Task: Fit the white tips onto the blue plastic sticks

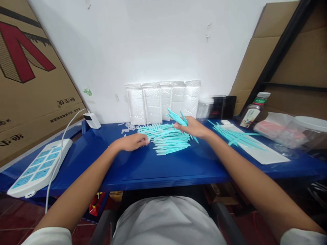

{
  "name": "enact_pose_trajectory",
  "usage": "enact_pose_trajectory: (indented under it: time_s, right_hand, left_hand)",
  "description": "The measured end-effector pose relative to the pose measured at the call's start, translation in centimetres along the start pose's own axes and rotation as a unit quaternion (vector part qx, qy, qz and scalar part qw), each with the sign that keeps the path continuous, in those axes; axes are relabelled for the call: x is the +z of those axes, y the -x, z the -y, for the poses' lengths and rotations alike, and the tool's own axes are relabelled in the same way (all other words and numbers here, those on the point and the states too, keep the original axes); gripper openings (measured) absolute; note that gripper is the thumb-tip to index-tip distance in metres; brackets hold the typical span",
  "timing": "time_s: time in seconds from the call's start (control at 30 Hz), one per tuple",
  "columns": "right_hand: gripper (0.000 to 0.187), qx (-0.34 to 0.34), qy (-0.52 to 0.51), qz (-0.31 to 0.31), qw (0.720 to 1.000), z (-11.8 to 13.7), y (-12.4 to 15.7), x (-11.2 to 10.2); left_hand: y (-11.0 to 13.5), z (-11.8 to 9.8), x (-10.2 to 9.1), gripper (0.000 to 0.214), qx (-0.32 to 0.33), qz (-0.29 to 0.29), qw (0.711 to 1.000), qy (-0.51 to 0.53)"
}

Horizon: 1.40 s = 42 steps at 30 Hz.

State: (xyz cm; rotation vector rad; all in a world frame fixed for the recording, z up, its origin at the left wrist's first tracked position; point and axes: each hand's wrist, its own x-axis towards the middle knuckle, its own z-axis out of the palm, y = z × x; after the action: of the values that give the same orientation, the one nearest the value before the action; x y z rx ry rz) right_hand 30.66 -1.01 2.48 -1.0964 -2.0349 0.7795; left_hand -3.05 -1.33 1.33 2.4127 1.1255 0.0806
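Note:
My right hand (191,127) is closed round a bundle of thin turquoise sticks (178,117) with pointed ends, held just above the right side of a pile. That pile of turquoise sticks (171,141), many with whitish tips, lies on the blue table between my hands. At its left edge, my left hand (135,141) is closed, thumb and fingers pinched together. A small whitish bit shows at the fingertips, too small to name. Behind the left hand, several small clear plastic pieces (129,127) are scattered on the table.
White padded packets (153,104) lean against the wall. To the right, more turquoise sticks (233,136) lie across a white sheet (265,153), near a bottle (254,110) and a clear tub (309,131). A power strip (42,166) with a cable is on the left.

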Motion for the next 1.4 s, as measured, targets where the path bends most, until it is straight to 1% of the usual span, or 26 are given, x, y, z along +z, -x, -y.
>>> enact_pose_trajectory:
  time_s: [0.17, 0.3, 0.43, 0.57, 0.67, 0.87, 1.0, 1.13, 1.27, 1.4]
  right_hand:
    - [0.054, -0.029, -0.019, -0.005, 0.999, 0.0, -0.2, 0.7]
    - [0.052, -0.042, -0.037, 0.003, 0.998, -0.2, -0.4, 1.0]
    - [0.048, -0.036, -0.041, 0.007, 0.998, -0.3, -0.5, 1.0]
    - [0.049, -0.033, -0.040, 0.009, 0.999, 0.1, -0.4, 0.8]
    - [0.051, -0.027, -0.034, 0.024, 0.999, 0.5, -0.2, 0.9]
    - [0.052, -0.037, -0.034, 0.060, 0.997, 1.0, 0.1, 1.2]
    - [0.052, -0.035, -0.047, 0.058, 0.997, 1.2, 0.1, 1.4]
    - [0.051, -0.030, -0.066, 0.056, 0.996, 1.0, 0.0, 1.7]
    - [0.051, -0.014, -0.092, 0.040, 0.995, 0.3, -0.2, 2.2]
    - [0.052, 0.002, -0.112, 0.036, 0.993, 0.2, -0.2, 2.4]
  left_hand:
    - [0.2, -1.7, -0.3, 0.045, 0.062, -0.010, 0.996, 0.060]
    - [0.2, -2.9, 0.0, 0.048, 0.071, 0.005, 0.988, 0.137]
    - [0.2, -3.2, 0.2, 0.048, 0.085, 0.035, 0.978, 0.188]
    - [0.2, -3.3, 0.1, 0.046, 0.104, 0.063, 0.974, 0.192]
    - [0.3, -3.4, 0.0, 0.047, 0.112, 0.073, 0.973, 0.187]
    - [0.2, -3.7, 0.2, 0.050, 0.105, 0.085, 0.973, 0.186]
    - [-0.1, -3.7, 0.9, 0.049, 0.088, 0.094, 0.958, 0.256]
    - [-0.5, -3.6, 1.8, 0.047, 0.082, 0.075, 0.941, 0.319]
    - [-1.0, -3.8, 2.4, 0.048, 0.085, 0.058, 0.933, 0.344]
    - [-1.1, -4.1, 2.6, 0.050, 0.080, 0.029, 0.930, 0.358]
